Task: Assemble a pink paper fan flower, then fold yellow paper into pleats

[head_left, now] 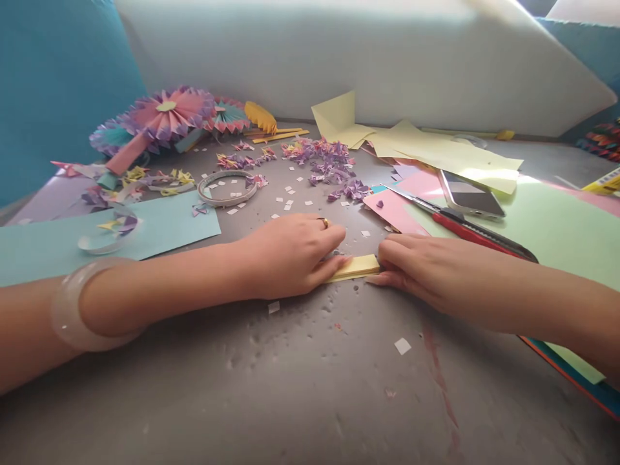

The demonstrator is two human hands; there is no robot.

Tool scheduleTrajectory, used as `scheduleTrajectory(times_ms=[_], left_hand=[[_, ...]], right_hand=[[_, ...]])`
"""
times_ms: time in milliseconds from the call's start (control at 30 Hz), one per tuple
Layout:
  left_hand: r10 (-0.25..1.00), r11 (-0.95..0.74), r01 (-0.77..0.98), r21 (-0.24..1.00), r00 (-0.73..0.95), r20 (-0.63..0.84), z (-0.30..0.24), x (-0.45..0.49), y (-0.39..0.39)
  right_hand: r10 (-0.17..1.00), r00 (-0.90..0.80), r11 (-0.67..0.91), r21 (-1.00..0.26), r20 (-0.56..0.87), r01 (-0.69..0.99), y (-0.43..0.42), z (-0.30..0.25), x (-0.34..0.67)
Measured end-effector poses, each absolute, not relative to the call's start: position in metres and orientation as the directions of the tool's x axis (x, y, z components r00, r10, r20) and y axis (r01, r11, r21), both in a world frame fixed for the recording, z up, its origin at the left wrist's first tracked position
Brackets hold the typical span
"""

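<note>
A narrow stack of folded yellow paper (356, 266) lies on the grey tabletop between my two hands. My left hand (303, 252), with a ring on one finger, is closed on the stack's left end, its thumb lying along the top. At the right end, the bent fingers and thumb of my right hand (402, 261) pinch the paper's edge. The stack's left part is hidden under my left hand. Just beyond my right hand rests a red and black utility knife (477, 232), its blade out and pointing to the back left.
A phone (472, 194) lies on coloured sheets at the right, below pale yellow paper (440, 152). A tape roll (227, 203) and a light blue sheet (165, 223) lie left. Pleated paper rosettes (167, 116) stand at the back left. Small purple paper pieces (334, 155) and white squares are scattered about.
</note>
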State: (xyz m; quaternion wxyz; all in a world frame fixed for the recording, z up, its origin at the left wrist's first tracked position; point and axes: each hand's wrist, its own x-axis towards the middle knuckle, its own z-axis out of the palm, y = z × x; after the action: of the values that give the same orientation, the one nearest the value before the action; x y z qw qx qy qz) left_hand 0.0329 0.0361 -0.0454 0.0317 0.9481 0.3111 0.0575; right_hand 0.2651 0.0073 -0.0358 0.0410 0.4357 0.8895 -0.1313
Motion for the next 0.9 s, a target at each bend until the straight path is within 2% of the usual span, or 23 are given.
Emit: scheduleTrajectory(times_ms=[67,133,267,367,433,500,600,767,900], left_hand=[[0.567,-0.822,0.564,0.081,0.824,0.006,-0.039,0.032,0.037],[0.522,-0.849,0.522,0.084,0.853,-0.018,-0.035,0.029,0.04],[0.455,-0.89,0.45,0.076,0.889,0.057,-0.04,0.027,0.042],[0.435,-0.9,0.433,0.054,0.885,0.163,-0.047,0.026,0.042],[0.388,-0.92,0.39,0.032,0.898,0.207,-0.05,0.026,0.043],[0.318,-0.946,0.323,0.017,0.916,0.246,-0.051,0.026,0.046],[0.281,-0.957,0.288,0.02,0.914,0.292,-0.052,0.025,0.054],[0.332,-0.933,0.359,0.008,0.855,0.398,-0.055,0.026,0.058],[0.302,-0.936,0.349,-0.049,0.866,0.4,-0.054,0.027,0.051]], right_hand=[[0.718,-0.668,0.634,-0.212,-0.197,0.744,0.006,-0.036,0.264],[0.682,-0.697,0.657,-0.233,-0.221,0.717,0.006,-0.033,0.264],[0.695,-0.681,0.626,-0.272,-0.231,0.731,0.009,-0.023,0.27],[0.739,-0.672,0.635,-0.289,-0.043,0.716,0.007,-0.019,0.27],[0.68,-0.722,0.72,-0.294,0.123,0.628,0.002,-0.02,0.265],[0.573,-0.795,0.811,-0.276,0.198,0.515,-0.007,-0.022,0.254],[0.444,-0.884,0.875,-0.286,0.148,0.392,-0.021,-0.028,0.234],[0.303,-0.953,0.863,-0.416,-0.027,0.286,-0.03,-0.04,0.209],[0.248,-0.968,0.848,-0.478,-0.022,0.228,-0.031,-0.038,0.207]])
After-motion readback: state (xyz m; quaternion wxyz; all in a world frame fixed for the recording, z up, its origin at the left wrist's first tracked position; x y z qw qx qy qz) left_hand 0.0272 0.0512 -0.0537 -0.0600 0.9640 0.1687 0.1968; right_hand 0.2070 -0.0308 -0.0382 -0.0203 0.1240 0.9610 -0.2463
